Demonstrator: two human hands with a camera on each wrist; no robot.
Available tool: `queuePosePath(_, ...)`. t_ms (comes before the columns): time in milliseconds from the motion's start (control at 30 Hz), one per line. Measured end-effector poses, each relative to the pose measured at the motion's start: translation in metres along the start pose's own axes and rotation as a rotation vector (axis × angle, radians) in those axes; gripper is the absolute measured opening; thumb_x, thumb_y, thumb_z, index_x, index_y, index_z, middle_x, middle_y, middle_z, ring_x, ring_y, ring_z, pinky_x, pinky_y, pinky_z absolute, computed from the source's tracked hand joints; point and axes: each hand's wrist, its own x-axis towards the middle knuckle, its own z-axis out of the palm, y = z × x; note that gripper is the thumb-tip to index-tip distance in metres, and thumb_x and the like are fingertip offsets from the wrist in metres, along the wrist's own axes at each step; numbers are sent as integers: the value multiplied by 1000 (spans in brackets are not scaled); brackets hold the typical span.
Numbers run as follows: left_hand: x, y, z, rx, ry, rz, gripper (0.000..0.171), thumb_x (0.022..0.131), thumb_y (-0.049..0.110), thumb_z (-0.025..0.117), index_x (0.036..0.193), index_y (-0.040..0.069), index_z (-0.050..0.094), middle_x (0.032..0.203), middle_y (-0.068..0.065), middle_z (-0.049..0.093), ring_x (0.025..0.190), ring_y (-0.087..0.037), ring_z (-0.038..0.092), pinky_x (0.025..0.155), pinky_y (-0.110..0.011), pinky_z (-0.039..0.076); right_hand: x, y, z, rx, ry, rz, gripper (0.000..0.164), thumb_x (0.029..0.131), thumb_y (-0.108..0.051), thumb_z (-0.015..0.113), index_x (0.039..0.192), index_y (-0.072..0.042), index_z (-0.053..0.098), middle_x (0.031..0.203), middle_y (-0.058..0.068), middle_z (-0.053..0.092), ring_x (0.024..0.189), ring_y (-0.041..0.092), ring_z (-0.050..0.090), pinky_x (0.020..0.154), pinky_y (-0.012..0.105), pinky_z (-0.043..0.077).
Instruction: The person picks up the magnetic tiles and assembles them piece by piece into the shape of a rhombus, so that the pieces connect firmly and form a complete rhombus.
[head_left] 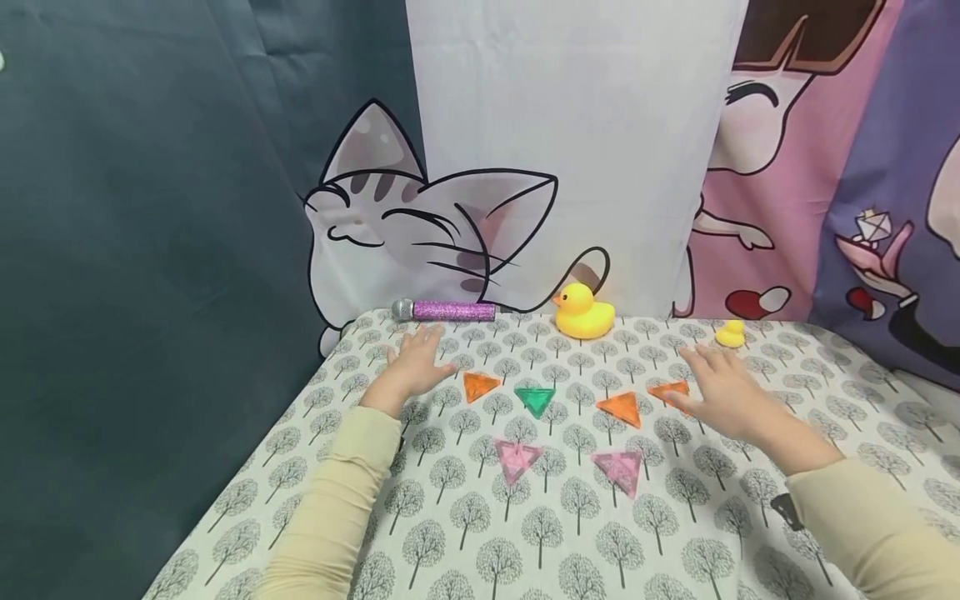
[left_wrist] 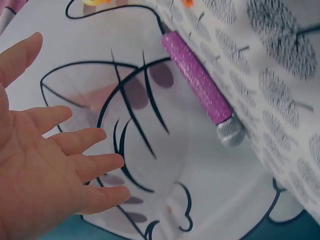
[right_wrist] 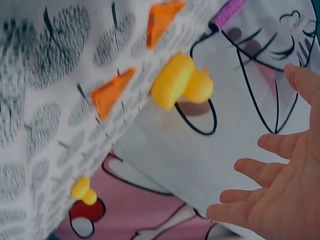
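Evidently both hands are empty: the left hand [head_left: 415, 364] and the right hand [head_left: 725, 393] spread their fingers, loose and released, above the counter [head_left: 547, 575]. The right orange triangle [head_left: 670, 388] lies nearest the right hand, partly covered by its thumb in the head view; whether they touch I cannot tell. The middle orange triangle [head_left: 622, 409] sits just left of it. The left orange triangle [head_left: 478, 385] lies right of the left thumb, apart from it, and the green triangle [head_left: 536, 400] rests between the hands, nearer the left. Beyond the left fingers, the purple microphone [head_left: 453, 311] lies with its long axis crosswise, head leftward.
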Motion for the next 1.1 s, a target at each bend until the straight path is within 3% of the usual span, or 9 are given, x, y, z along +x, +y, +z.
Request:
queuePosePath(167,9,4,13,2,-19,4,77,82,41,54,140,14,11,143,-14,8,126,-41,1,96,-58,-1,4,-9,15,18,-15,-20,80,83,-51,47,130,10,25,129,35,22,115,53,15,91,63,10)
queuePosePath(367,23,0,29,9,-24,2,71,83,36,56,138,9,21,140,-11,22,125,-36,19,96,-58,7,11,-19,30,62,-25,-12,82,82,-55,45,132,6,25,130,33,23,117,50,18,89,64,17)
queuePosePath(667,36,5,48,-78,-127,-17,68,81,25,61,135,3,27,135,-15,33,122,-32,28,99,-45,21,31,-34,57,69,-51,-34,74,82,-44,54,131,6,28,128,31,30,115,48,26,89,61,23)
queuePosePath(1100,51,8,67,51,-190,-52,58,78,23,64,128,4,41,122,-12,47,106,-26,46,91,-40,35,71,-64,91,63,-149,-107,66,82,-35,58,127,7,34,122,32,37,112,47,33,91,55,28)
